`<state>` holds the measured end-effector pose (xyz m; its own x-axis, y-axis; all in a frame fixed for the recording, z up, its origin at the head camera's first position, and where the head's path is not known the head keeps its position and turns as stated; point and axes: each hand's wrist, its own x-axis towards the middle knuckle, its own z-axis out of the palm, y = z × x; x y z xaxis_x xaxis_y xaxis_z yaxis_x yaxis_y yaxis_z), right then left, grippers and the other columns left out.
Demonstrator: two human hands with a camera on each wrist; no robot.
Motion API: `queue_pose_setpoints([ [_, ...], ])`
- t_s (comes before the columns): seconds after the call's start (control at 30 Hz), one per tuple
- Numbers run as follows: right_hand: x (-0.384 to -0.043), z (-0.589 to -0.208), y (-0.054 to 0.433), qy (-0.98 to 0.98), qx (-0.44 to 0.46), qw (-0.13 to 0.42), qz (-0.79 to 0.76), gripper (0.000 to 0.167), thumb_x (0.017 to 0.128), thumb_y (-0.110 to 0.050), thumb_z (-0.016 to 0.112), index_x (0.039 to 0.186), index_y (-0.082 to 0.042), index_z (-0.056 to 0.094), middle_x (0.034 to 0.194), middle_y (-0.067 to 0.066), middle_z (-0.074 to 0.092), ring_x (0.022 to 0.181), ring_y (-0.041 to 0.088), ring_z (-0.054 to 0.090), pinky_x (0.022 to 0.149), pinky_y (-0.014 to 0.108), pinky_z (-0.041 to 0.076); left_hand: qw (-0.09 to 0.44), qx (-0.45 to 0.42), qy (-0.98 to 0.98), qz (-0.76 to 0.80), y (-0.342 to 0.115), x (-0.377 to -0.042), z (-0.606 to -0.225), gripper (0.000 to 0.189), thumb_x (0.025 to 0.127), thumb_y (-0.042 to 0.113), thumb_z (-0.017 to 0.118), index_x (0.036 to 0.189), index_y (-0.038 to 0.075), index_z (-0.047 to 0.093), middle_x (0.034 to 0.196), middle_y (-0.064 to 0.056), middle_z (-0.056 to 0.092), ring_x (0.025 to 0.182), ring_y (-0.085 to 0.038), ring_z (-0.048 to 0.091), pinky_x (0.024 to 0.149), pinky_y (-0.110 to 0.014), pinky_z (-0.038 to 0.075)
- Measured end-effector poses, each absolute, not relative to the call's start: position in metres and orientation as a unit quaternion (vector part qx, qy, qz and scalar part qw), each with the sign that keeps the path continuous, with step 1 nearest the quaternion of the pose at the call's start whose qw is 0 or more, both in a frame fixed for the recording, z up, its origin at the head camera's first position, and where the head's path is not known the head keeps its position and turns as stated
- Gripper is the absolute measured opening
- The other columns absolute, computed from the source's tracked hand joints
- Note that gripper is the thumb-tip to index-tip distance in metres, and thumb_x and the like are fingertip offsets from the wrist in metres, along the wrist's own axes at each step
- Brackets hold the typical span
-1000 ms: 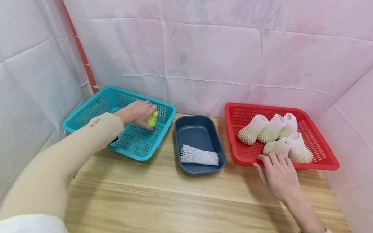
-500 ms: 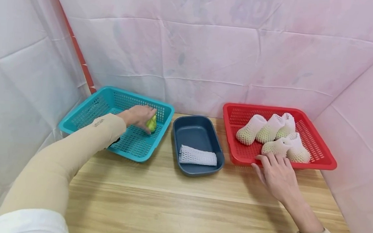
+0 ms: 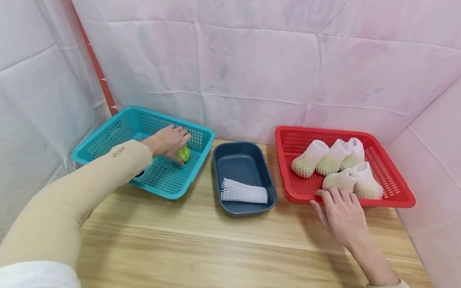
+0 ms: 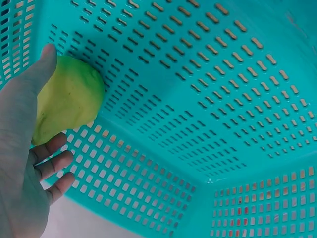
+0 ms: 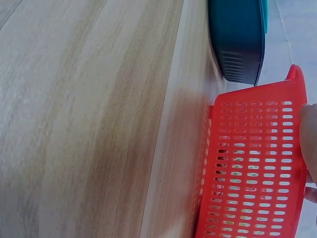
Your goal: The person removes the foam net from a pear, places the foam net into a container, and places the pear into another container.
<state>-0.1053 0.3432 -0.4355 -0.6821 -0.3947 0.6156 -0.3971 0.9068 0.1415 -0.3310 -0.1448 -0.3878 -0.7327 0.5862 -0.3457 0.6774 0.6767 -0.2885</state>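
In the head view my left hand [image 3: 171, 140] reaches into the teal basket [image 3: 202, 164] and holds a yellow-green fruit [image 3: 183, 153] near its right side. The left wrist view shows the thumb across the fruit [image 4: 74, 96] and several fingertips curled at its lower end. Part of the fruit is hidden behind the hand. On the right, my right hand [image 3: 345, 216] grips the front rim of the red basket [image 3: 299, 195], fingers over the edge and thumb outside. Just inside lies a fruit in a white foam net [image 3: 340, 180], close to the fingertips.
Several more netted fruits [image 3: 310, 159] lie in the red basket. Between the baskets stands a dark blue tray [image 3: 238, 150] with a white foam net sleeve [image 3: 245, 193] in it. Wooden tabletop [image 3: 206, 254] extends in front; a pale cloth wall [image 3: 260, 65] rises close behind.
The fruit and my left hand have shifted slightly left and the fruit sits a little lower in the teal basket. My right hand stays at the red rim.
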Motion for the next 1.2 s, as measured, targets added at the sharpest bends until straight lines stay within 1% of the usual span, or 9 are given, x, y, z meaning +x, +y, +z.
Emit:
queue_pose_setpoints([
  [0.17,-0.106,-0.435,0.344,-0.917,0.217,0.335,0.002,0.060,0.112,-0.051,0.034,0.106,-0.001,0.066,0.097,0.017,0.065,0.085,0.045,0.059,0.071,0.052,0.043,0.083,0.342,0.914,-0.200,-0.150,-0.329,-0.374,0.105,0.087,0.073,0.071,0.154,-0.001,0.040,0.155,-0.026,0.049,0.145,-0.043,0.048,0.119,-0.060,0.041],
  [0.43,-0.105,-0.436,0.343,-0.916,0.218,0.336,0.002,0.059,0.112,-0.051,0.035,0.105,-0.001,0.066,0.096,0.017,0.065,0.084,0.045,0.058,0.070,0.053,0.043,0.021,0.360,0.916,-0.176,-0.157,-0.308,-0.351,0.089,0.091,0.073,0.065,0.139,0.000,0.049,0.140,-0.024,0.059,0.133,-0.042,0.056,0.109,-0.058,0.047],
  [0.53,-0.105,-0.435,0.343,-0.916,0.217,0.337,0.000,0.059,0.112,-0.051,0.035,0.105,-0.001,0.066,0.096,0.017,0.065,0.083,0.045,0.059,0.070,0.052,0.043,-0.004,0.378,0.914,-0.149,-0.155,-0.293,-0.346,0.082,0.094,0.072,0.061,0.134,0.001,0.052,0.131,-0.021,0.061,0.125,-0.040,0.059,0.102,-0.055,0.050],
  [0.6,-0.106,-0.434,0.343,-0.916,0.217,0.337,0.000,0.059,0.112,-0.051,0.035,0.105,-0.002,0.067,0.096,0.017,0.065,0.083,0.045,0.059,0.070,0.052,0.043,-0.019,0.387,0.913,-0.129,-0.153,-0.281,-0.344,0.079,0.096,0.070,0.060,0.134,0.001,0.053,0.128,-0.020,0.062,0.122,-0.039,0.060,0.100,-0.054,0.050],
  [0.77,-0.107,-0.434,0.344,-0.917,0.215,0.336,0.000,0.059,0.112,-0.051,0.035,0.105,-0.002,0.067,0.095,0.017,0.065,0.083,0.046,0.060,0.070,0.052,0.043,-0.049,0.401,0.911,-0.085,-0.149,-0.251,-0.344,0.077,0.099,0.068,0.057,0.139,0.002,0.055,0.132,-0.018,0.064,0.125,-0.038,0.061,0.102,-0.055,0.051],
  [0.83,-0.107,-0.433,0.344,-0.918,0.215,0.334,0.002,0.060,0.112,-0.052,0.034,0.105,-0.002,0.067,0.095,0.017,0.065,0.083,0.045,0.059,0.070,0.052,0.043,-0.063,0.405,0.909,-0.075,-0.149,-0.239,-0.344,0.076,0.099,0.068,0.056,0.138,0.003,0.056,0.130,-0.017,0.065,0.122,-0.036,0.062,0.100,-0.053,0.051],
  [1.0,-0.107,-0.434,0.343,-0.919,0.219,0.329,0.001,0.060,0.112,-0.052,0.035,0.105,-0.002,0.067,0.097,0.017,0.065,0.085,0.045,0.059,0.071,0.051,0.043,-0.124,0.418,0.898,-0.063,-0.153,-0.211,-0.345,0.068,0.097,0.066,0.062,0.125,0.004,0.062,0.115,-0.013,0.067,0.105,-0.031,0.062,0.088,-0.046,0.051],
  [1.13,-0.106,-0.432,0.343,-0.919,0.218,0.328,0.000,0.060,0.112,-0.052,0.035,0.105,-0.002,0.067,0.097,0.017,0.066,0.085,0.045,0.060,0.071,0.052,0.043,-0.156,0.418,0.893,-0.060,-0.155,-0.193,-0.344,0.068,0.096,0.067,0.063,0.124,0.005,0.063,0.114,-0.012,0.067,0.103,-0.030,0.063,0.088,-0.045,0.052],
  [1.2,-0.106,-0.432,0.343,-0.920,0.217,0.328,0.001,0.060,0.112,-0.052,0.034,0.105,-0.002,0.067,0.097,0.017,0.066,0.085,0.045,0.060,0.072,0.052,0.044,-0.163,0.416,0.893,-0.057,-0.155,-0.184,-0.345,0.069,0.096,0.067,0.063,0.125,0.005,0.063,0.115,-0.012,0.067,0.104,-0.030,0.063,0.088,-0.045,0.053],
])
